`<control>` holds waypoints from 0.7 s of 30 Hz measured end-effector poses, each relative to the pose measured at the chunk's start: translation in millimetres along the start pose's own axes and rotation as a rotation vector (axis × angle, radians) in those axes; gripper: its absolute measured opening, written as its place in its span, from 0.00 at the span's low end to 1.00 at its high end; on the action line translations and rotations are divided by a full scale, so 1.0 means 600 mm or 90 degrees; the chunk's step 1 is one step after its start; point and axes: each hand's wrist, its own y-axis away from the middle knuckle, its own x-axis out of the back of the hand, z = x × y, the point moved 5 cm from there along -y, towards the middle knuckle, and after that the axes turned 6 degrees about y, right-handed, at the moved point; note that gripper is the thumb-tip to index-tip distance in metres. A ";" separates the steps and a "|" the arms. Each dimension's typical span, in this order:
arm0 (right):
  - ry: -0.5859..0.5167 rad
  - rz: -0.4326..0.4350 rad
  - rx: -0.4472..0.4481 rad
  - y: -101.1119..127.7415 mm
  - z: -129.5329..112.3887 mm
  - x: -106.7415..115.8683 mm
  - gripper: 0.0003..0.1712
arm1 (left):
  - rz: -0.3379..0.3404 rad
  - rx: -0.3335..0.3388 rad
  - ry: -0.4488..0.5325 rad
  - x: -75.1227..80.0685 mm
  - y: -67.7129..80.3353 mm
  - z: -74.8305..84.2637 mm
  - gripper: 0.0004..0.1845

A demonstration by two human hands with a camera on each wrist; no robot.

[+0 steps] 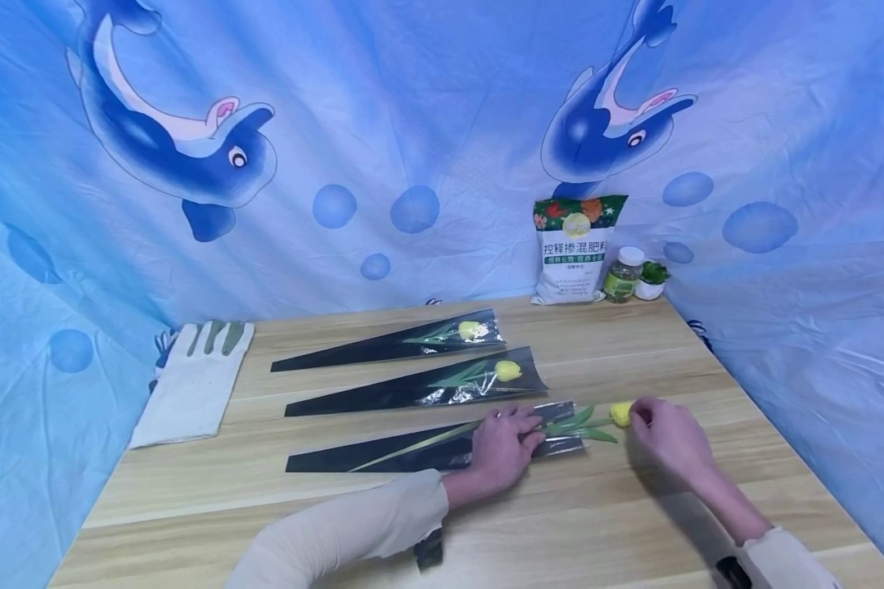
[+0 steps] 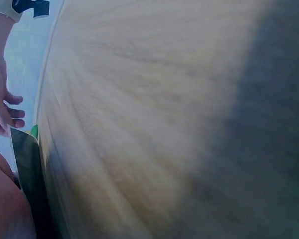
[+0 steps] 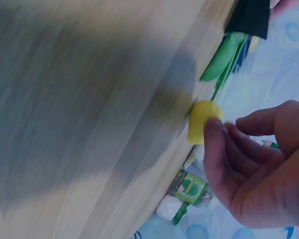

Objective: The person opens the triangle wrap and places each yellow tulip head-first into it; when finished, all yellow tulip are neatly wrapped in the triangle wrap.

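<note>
Fingertips of the right hand (image 1: 670,438) are laid against the yellow bloom of a tulip (image 1: 621,413); whether the bloom is pinched or only touched cannot be told, though the fingers are seen loosely bent in the right wrist view. Just left of that contact, the tulip's green leaves and stem run into the open mouth of a black-and-clear sleeve (image 1: 412,450), which is pressed flat onto the wooden table (image 1: 633,523) by the left hand (image 1: 501,450), fingers spread. Beyond the left hand, two more sleeved tulips (image 1: 479,375) are laid parallel. A fertiliser bag (image 1: 573,249) and a small jar (image 1: 624,276) are stood at the table's far edge, and a cloth glove (image 1: 195,380) is laid far left.
</note>
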 end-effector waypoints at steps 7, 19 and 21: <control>0.019 -0.003 0.064 -0.012 0.019 -0.010 0.22 | -0.007 0.011 0.003 0.001 0.000 0.000 0.17; -0.119 -0.035 0.092 -0.020 0.020 -0.027 0.21 | 0.004 -0.005 0.009 0.005 -0.001 0.002 0.17; -0.134 -0.034 0.092 -0.020 0.016 -0.029 0.21 | 0.009 -0.009 0.011 0.005 -0.002 0.003 0.18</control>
